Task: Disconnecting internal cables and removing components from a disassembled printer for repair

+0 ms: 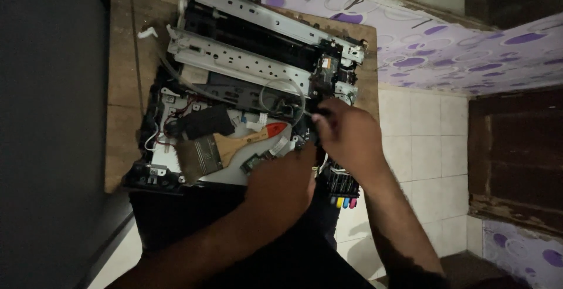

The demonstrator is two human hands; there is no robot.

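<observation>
An opened printer (234, 83) with its cover off lies on a wooden board (123, 78). Its metal rails, black carriage and loose clear tubing show. My right hand (346, 136) grips a thin dark tool near the printer's right end, its fingers curled around it. My left hand (281, 177) rests on the printer's front right corner, beside a small green circuit board (253, 162); I cannot see whether its fingers hold anything. A wooden-handled paintbrush (234, 145) with a red end lies inside the printer, left of my hands.
Ink bottles with yellow, pink and dark caps (345, 201) hang at the printer's right side under my right wrist. A purple-patterned cloth (446, 48) lies past the board. White floor tiles (428, 148) and a dark wooden piece (516, 154) are to the right.
</observation>
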